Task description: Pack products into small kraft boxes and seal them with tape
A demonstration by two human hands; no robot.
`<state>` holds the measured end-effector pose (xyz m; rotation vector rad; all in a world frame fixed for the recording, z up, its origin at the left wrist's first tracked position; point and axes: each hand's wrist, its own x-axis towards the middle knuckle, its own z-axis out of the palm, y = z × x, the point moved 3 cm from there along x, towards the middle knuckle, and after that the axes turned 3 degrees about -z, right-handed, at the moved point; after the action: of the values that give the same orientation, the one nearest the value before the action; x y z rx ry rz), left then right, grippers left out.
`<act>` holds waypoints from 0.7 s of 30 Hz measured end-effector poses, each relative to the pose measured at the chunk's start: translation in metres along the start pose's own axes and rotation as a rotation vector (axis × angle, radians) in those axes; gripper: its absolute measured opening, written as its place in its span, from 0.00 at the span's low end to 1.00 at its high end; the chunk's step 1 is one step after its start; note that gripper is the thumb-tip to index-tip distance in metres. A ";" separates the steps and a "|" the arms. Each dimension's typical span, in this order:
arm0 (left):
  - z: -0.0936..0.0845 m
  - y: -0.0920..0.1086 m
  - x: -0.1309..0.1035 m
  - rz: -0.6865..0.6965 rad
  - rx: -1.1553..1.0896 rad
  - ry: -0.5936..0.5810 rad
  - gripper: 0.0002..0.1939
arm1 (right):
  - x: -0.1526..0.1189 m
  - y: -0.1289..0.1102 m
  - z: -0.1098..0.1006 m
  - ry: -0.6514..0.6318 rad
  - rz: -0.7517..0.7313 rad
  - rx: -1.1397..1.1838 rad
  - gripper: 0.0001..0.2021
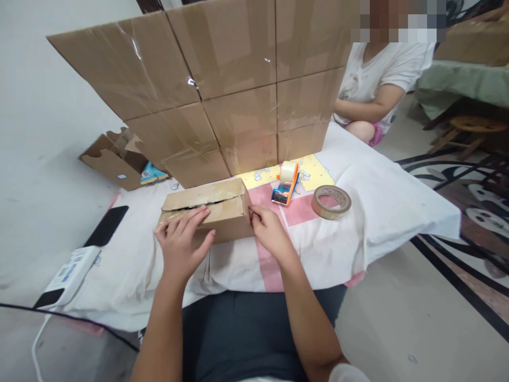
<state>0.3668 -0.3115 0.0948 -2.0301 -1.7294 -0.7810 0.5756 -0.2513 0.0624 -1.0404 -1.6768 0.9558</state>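
A small cardboard box (228,229) lies on the cloth-covered table, its top flaps meeting with a dark, uneven gap between them. My left hand (183,241) rests on the top and front edge of the box, fingers spread. At the box's right end is my right hand (269,228), its thumb and fingertips pressed together against the side; what they pinch, if anything, is too small to name. To the right of the box lie an orange and blue tape dispenser (287,183) with a clear roll and a wide roll of tape (331,202).
Stacked, taped cardboard boxes (238,116) form a wall behind. An open carton (115,162) stands at back left. A black phone-like object (106,225) and a white power strip (73,273) lie left. A person (374,95) sits beyond the table (409,204).
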 end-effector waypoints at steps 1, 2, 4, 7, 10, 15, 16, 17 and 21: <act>0.000 0.000 0.000 0.002 0.006 -0.001 0.20 | 0.001 0.001 -0.001 -0.024 0.022 0.076 0.13; 0.000 0.000 0.000 0.003 0.012 -0.002 0.20 | 0.001 0.003 -0.001 -0.046 0.040 0.142 0.13; 0.000 -0.001 0.000 0.002 0.016 0.000 0.20 | 0.002 0.006 0.000 -0.079 0.062 0.233 0.12; -0.001 0.002 0.001 0.005 0.017 0.000 0.20 | 0.004 0.008 0.002 -0.079 0.088 0.287 0.12; -0.003 0.014 0.002 0.028 -0.002 -0.005 0.24 | 0.001 0.004 0.002 -0.048 0.109 0.278 0.11; -0.003 0.049 -0.008 -0.054 -0.023 -0.036 0.42 | -0.015 -0.014 0.007 -0.154 0.151 0.262 0.10; -0.002 0.056 -0.011 -0.081 -0.032 -0.021 0.44 | -0.018 -0.017 0.010 -0.199 0.166 0.256 0.10; 0.000 0.062 -0.014 -0.103 -0.047 0.017 0.45 | -0.021 -0.020 0.013 -0.238 0.179 0.250 0.10; 0.013 0.074 -0.025 -0.113 -0.091 0.204 0.43 | -0.022 -0.019 0.022 -0.289 0.202 0.291 0.11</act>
<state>0.4390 -0.3373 0.0749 -1.8477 -1.7308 -1.0805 0.5557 -0.2815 0.0671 -0.9178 -1.6159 1.4941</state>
